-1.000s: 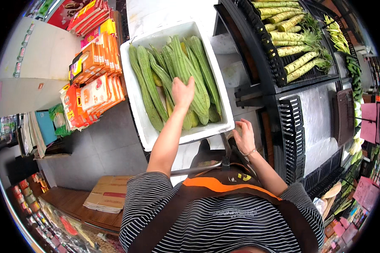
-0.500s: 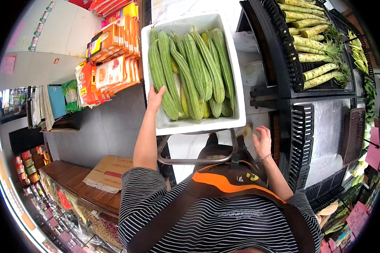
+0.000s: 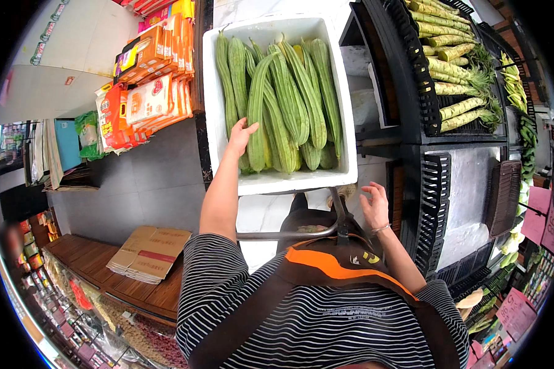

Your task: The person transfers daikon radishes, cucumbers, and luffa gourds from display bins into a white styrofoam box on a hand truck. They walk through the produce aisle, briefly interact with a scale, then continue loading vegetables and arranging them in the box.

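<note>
A white foam box point(image 3: 345, 175) in front of me holds several long green ridge gourds point(image 3: 295, 104). My left hand point(image 3: 241, 138) reaches in over the box's left part. It is closed around the lower half of one ridge gourd point(image 3: 256, 111), with the thumb on top and the other fingers partly hidden. The held gourd lies across its neighbours, its thin end bending to the upper right. My right hand point(image 3: 375, 206) hangs beside the box's lower right corner, fingers apart and loosely bent, with nothing in it.
The box rests by a metal cart handle point(image 3: 283, 235) before my waist. Orange and white packages point(image 3: 154, 104) are stacked at the left. Flattened cardboard point(image 3: 148, 252) lies on a wooden counter point(image 3: 80, 258). At the right, a black crate point(image 3: 434, 117) holds long pale-green stem vegetables point(image 3: 452, 67).
My left hand has moved right, from the box's left side further over the gourds. One gourd has shifted right with it and now lies over others. My right hand stays nearly in place.
</note>
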`<control>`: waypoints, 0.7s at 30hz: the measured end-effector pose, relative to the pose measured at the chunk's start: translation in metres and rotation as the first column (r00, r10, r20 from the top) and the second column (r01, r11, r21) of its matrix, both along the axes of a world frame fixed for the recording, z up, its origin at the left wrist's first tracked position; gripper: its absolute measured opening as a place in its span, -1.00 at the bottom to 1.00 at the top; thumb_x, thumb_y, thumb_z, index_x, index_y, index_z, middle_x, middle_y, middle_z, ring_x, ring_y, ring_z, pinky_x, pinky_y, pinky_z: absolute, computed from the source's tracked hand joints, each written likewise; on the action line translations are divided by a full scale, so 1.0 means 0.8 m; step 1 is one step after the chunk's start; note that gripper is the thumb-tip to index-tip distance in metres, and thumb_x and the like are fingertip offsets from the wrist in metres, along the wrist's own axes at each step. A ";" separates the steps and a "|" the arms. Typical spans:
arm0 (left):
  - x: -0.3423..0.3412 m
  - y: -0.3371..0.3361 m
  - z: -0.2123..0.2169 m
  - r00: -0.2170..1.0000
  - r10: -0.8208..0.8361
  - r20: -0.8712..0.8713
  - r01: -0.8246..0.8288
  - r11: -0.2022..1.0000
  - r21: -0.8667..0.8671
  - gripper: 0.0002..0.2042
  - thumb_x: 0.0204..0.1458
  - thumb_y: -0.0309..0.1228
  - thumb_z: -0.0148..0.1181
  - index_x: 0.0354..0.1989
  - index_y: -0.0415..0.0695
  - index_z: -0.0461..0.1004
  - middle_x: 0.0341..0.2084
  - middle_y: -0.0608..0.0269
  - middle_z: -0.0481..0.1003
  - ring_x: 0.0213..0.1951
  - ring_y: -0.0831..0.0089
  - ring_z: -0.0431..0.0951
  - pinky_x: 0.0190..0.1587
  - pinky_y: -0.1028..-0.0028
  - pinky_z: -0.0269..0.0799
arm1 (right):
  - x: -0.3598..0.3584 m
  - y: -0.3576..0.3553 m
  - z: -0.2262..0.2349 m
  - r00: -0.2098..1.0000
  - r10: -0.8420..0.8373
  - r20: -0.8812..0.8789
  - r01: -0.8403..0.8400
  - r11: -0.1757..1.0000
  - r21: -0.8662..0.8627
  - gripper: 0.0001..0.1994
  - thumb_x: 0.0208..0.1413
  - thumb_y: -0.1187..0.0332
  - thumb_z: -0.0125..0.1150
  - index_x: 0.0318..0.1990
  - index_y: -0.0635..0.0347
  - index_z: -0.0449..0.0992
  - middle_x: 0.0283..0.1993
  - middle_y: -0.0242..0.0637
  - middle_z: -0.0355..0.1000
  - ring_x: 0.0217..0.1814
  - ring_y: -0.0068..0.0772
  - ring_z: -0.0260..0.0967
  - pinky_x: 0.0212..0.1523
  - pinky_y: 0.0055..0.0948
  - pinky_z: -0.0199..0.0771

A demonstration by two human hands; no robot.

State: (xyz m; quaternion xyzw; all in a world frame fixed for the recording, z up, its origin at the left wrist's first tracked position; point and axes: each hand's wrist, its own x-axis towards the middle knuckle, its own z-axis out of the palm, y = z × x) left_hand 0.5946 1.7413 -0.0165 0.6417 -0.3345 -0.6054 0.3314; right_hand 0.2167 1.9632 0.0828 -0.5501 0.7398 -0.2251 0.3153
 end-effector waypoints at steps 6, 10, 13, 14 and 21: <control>-0.006 0.001 -0.053 0.958 0.073 0.276 -0.039 0.991 -0.125 -0.43 -0.07 -0.26 0.30 0.08 -0.32 0.31 -0.06 0.05 0.47 -0.05 0.31 0.46 0.03 0.43 0.30 | 0.018 -0.006 0.001 0.999 0.050 0.001 -0.050 0.999 0.004 -0.79 -0.05 0.42 0.18 -0.22 0.24 0.47 0.02 0.05 0.29 0.07 0.05 0.27 0.09 -0.19 0.28; -0.008 0.012 -0.060 0.909 0.072 0.410 -0.018 0.991 -0.133 -0.42 -0.09 -0.21 0.31 0.07 -0.31 0.33 -0.02 -0.01 0.44 0.00 0.20 0.45 0.06 0.36 0.30 | 0.026 -0.012 0.001 0.997 0.073 0.009 -0.073 0.997 0.008 -0.79 -0.06 0.42 0.17 -0.22 0.25 0.47 0.01 0.06 0.29 0.06 0.05 0.27 0.08 -0.18 0.28; -0.014 0.022 -0.054 0.808 0.112 0.578 0.006 0.980 -0.198 -0.39 -0.08 -0.18 0.30 0.09 -0.31 0.31 -0.02 -0.14 0.41 0.05 0.08 0.40 0.11 0.30 0.27 | 0.027 -0.015 -0.003 0.995 0.104 0.011 -0.104 0.994 -0.026 -0.79 -0.06 0.42 0.16 -0.22 0.25 0.47 0.01 0.06 0.29 0.06 0.05 0.27 0.08 -0.18 0.28; -0.016 0.020 -0.050 0.814 0.111 0.570 -0.004 0.982 -0.186 -0.38 -0.08 -0.17 0.29 0.10 -0.30 0.30 -0.02 -0.16 0.40 0.06 0.07 0.38 0.12 0.30 0.25 | 0.026 -0.017 -0.003 0.995 0.100 0.011 -0.099 0.995 -0.017 -0.79 -0.06 0.42 0.16 -0.22 0.25 0.47 0.01 0.06 0.29 0.05 0.05 0.27 0.08 -0.18 0.28; -0.017 0.018 -0.035 0.786 0.018 0.618 0.070 0.991 -0.117 -0.38 -0.06 -0.14 0.24 0.12 -0.30 0.29 -0.01 -0.17 0.39 0.07 0.07 0.37 0.12 0.30 0.25 | 0.026 -0.019 -0.008 0.993 0.109 -0.050 -0.112 0.992 -0.061 -0.82 -0.07 0.41 0.18 -0.27 0.24 0.47 -0.01 0.04 0.31 0.02 0.03 0.28 0.04 -0.19 0.29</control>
